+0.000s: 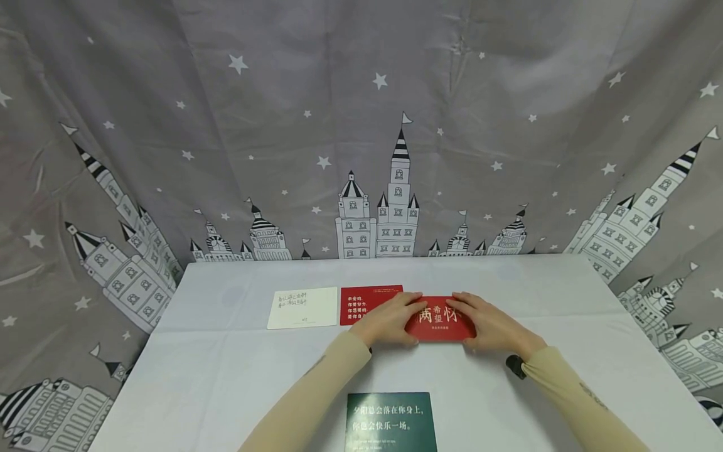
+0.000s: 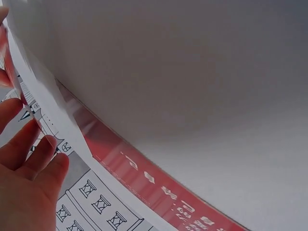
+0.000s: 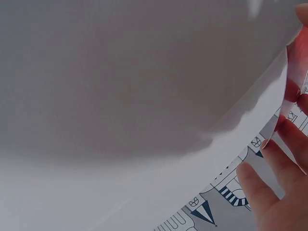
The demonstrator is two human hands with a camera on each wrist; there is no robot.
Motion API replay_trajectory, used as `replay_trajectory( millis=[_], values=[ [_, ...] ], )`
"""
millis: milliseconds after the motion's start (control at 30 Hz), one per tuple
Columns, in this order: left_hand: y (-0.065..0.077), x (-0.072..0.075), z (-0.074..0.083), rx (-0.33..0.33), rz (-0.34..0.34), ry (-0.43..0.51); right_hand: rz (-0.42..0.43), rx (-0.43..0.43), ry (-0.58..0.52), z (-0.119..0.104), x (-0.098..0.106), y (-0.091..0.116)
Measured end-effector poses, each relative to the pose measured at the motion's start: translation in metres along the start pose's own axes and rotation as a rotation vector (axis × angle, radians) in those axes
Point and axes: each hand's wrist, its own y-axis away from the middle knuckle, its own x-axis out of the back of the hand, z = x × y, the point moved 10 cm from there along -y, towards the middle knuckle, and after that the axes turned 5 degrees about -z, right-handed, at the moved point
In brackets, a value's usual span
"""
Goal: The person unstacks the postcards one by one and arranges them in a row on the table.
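Head view: the right red card [image 1: 440, 319] is pinched at its 2 sides by the left hand [image 1: 390, 320] and right hand [image 1: 492, 322], fingers [image 3: 284, 161] bent a little. It is seen over the worktop [image 1: 214, 376], just beside the left red card [image 1: 361, 304].

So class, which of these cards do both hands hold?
The rightmost, large-lettered red card; the other red card, the cream card and the green card aren't held.
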Motion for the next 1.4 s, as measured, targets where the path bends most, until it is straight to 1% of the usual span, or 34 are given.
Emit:
replay_trajectory(
  millis=[167, 300, 433, 600, 800, 967, 1167, 1400],
  values=[
    [-0.006, 0.001, -0.004, 0.012, 0.005, -0.024, 0.009, 0.018, 0.011, 0.001, 0.005, -0.004],
    [-0.009, 0.002, -0.006, 0.023, 0.009, -0.015, 0.018, 0.028, 0.021, 0.003, 0.008, -0.006],
    [-0.013, 0.004, -0.008, 0.04, 0.016, -0.004, 0.009, 0.014, 0.026, 0.007, 0.008, -0.009],
    [-0.017, 0.007, -0.01, 0.048, 0.018, -0.012, -0.002, -0.003, 0.022, 0.013, 0.009, -0.013],
    [-0.021, 0.008, -0.014, 0.075, 0.013, -0.014, -0.016, -0.018, 0.041, 0.016, 0.012, -0.017],
    [-0.026, 0.009, -0.015, 0.082, 0.018, -0.023, -0.027, -0.041, 0.047, 0.019, 0.014, -0.02],
    [-0.031, 0.007, -0.018, 0.097, 0.007, -0.033, -0.036, -0.037, 0.072, 0.021, 0.014, -0.024],
    [-0.033, 0.008, -0.02, 0.101, 0.013, -0.036, -0.039, -0.03, 0.092, 0.025, 0.013, -0.029]
  ],
)
